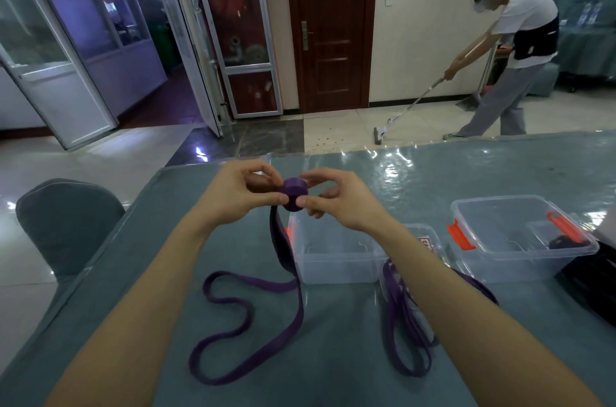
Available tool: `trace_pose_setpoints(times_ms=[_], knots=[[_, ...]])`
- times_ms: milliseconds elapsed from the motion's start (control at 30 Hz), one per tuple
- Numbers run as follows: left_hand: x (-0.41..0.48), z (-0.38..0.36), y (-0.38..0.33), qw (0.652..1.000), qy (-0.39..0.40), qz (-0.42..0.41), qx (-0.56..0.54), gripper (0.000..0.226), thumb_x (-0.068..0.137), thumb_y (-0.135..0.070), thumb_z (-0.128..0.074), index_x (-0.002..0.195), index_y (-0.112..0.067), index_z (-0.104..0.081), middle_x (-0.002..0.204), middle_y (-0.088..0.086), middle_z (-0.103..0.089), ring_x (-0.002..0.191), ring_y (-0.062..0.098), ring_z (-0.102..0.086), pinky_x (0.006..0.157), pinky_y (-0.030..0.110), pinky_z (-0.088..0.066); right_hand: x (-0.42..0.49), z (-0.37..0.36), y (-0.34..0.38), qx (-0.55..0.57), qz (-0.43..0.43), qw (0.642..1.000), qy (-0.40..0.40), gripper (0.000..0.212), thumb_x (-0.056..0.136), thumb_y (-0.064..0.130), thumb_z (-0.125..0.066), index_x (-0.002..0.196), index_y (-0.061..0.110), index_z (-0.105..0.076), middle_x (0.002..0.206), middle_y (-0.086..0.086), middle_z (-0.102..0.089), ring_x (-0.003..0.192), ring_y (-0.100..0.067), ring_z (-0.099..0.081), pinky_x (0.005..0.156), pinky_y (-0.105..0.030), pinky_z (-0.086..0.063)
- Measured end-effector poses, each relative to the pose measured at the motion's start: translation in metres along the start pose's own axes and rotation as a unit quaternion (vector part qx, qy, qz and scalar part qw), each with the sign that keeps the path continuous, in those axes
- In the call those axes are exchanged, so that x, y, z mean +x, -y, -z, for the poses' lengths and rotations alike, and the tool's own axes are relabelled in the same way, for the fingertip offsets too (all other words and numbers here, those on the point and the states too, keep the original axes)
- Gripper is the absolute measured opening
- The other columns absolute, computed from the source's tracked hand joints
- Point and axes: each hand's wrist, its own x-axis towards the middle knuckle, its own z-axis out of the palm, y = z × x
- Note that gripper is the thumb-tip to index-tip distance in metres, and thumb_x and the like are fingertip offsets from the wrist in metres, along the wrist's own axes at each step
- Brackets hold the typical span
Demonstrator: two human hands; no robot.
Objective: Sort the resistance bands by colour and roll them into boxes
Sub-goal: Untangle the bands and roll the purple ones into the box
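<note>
- Coil (294, 195): the rolled part of a purple resistance band, wound tight, held raised above the surface (450, 173) between the two hands, beyond the near box (333, 261).
- Left hand (238, 193): fingers (266, 174) curled and set narrow; the left side of the coil is pinched between thumb and fingertips.
- Right hand (343, 203): fingers (311, 177) curled likewise; the right side of the coil is pinched between thumb and forefinger.
- Tail (233, 323): the unrolled length of the same band, hung down from the coil, passed just beside the left wall of the near box, and laid in wide loops on the surface between the forearms.
- Purple bands (405, 320): bunched on the surface before the near box, partly hidden by the right forearm; their number cannot be told.
- Near box: clear plastic, open at the top, an orange latch seen at its left end.
- Far box (520, 260): clear plastic with orange latches, set to the right of the near box and apart from it; a dark item (563, 241) is seen within, too unclear to name.
- Surface: grey-blue cloth under a glossy clear cover.
- Chair (66, 223): grey-covered, placed at the left edge of the surface.
- Room: pale tiled floor, a dark wooden door (330, 26), a glass-fronted cabinet (240, 33) to its left.
- Second person (523, 39): white top, grey trousers; a mop (410, 109) is held to the floor.
</note>
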Motion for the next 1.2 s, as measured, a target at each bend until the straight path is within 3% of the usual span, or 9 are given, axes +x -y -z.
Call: trace_pose_setpoints(times_ms=[100,200,433,600,767,833,933,1067,1200], knots=[[0.011,0.005,-0.018,0.990,0.071,-0.019,0.119,0.029,0.079,-0.018,-0.098,0.092,-0.030,-0.076,0.089,-0.004,-0.085,0.088,0.014,-0.083,0.093,0.045,-0.066,0.005,-0.002,0.011,-0.091,0.037,0.995,0.027,0.044,0.091,0.032,-0.086,0.130,0.021,-0.072,0.099,0.001,-0.080,0.075,-0.015,-0.078,0.077,-0.036,-0.066],[0.018,0.008,-0.026,0.987,0.061,-0.038,0.141,0.027,0.078,-0.019,-0.098,0.095,-0.026,-0.078,0.090,-0.005,-0.084,0.087,0.011,-0.082,0.091,0.038,-0.067,0.010,-0.002,0.017,-0.142,0.062,0.988,0.030,0.029,0.097,0.028,-0.079,0.124,0.019,-0.072,0.091,0.000,-0.078,0.074,-0.012,-0.077,0.078,-0.035,-0.066],[0.005,-0.013,-0.011,0.985,-0.118,-0.035,-0.125,0.032,0.074,-0.026,-0.094,0.098,-0.020,-0.073,0.101,0.007,-0.085,0.099,0.025,-0.082,0.094,0.032,-0.064,0.014,0.000,0.019,0.107,0.077,0.987,-0.091,0.025,0.102,0.013,-0.073,0.125,0.005,-0.070,0.095,-0.018,-0.078,0.079,-0.033,-0.078,0.078,-0.041,-0.065],[0.002,-0.033,-0.012,0.964,-0.152,-0.045,-0.211,0.039,0.080,-0.017,-0.089,0.113,-0.014,-0.069,0.108,0.010,-0.084,0.105,0.026,-0.082,0.092,0.027,-0.062,0.013,-0.023,0.011,0.290,0.052,0.950,-0.104,0.026,0.104,0.013,-0.069,0.128,0.002,-0.070,0.114,-0.024,-0.076,0.083,-0.031,-0.075,0.085,-0.042,-0.062],[-0.002,0.009,-0.015,0.999,0.016,-0.008,0.039,0.032,0.083,-0.011,-0.093,0.106,-0.020,-0.073,0.099,0.000,-0.085,0.097,0.020,-0.083,0.097,0.045,-0.064,0.011,0.001,0.008,0.023,0.046,0.999,-0.008,0.054,0.090,0.027,-0.087,0.139,0.028,-0.063,0.115,0.003,-0.075,0.072,-0.026,-0.079,0.065,-0.035,-0.064],[0.005,0.015,-0.026,0.989,0.072,-0.019,0.125,0.033,0.083,-0.013,-0.094,0.103,-0.029,-0.073,0.095,-0.005,-0.085,0.094,0.014,-0.083,0.097,0.048,-0.064,0.013,0.003,0.017,-0.072,0.062,0.995,0.029,0.045,0.091,0.029,-0.086,0.133,0.030,-0.067,0.108,0.008,-0.075,0.070,-0.020,-0.078,0.064,-0.030,-0.062],[0.016,0.020,-0.042,0.978,0.076,-0.053,0.186,0.036,0.083,-0.017,-0.095,0.102,-0.036,-0.071,0.094,-0.009,-0.084,0.092,0.010,-0.082,0.094,0.046,-0.066,0.015,0.000,0.027,-0.134,0.099,0.985,0.032,0.021,0.099,0.024,-0.077,0.119,0.020,-0.072,0.092,0.011,-0.074,0.070,-0.012,-0.076,0.070,-0.031,-0.062],[0.008,0.009,-0.036,0.999,-0.026,-0.046,0.001,0.035,0.078,-0.021,-0.096,0.100,-0.028,-0.069,0.099,0.003,-0.085,0.097,0.022,-0.083,0.092,0.038,-0.065,0.008,0.002,0.028,-0.027,0.100,0.994,-0.047,0.019,0.102,0.019,-0.074,0.120,0.021,-0.069,0.092,0.000,-0.077,0.070,-0.019,-0.077,0.072,-0.037,-0.065],[-0.014,-0.033,-0.016,0.977,-0.129,-0.031,-0.166,0.030,0.081,-0.022,-0.092,0.099,-0.023,-0.069,0.103,0.008,-0.085,0.100,0.026,-0.083,0.087,0.025,-0.062,-0.007,-0.010,0.015,0.143,0.090,0.975,-0.143,0.025,0.105,0.013,-0.069,0.127,0.004,-0.069,0.098,-0.015,-0.079,0.072,-0.032,-0.075,0.069,-0.038,-0.064]])
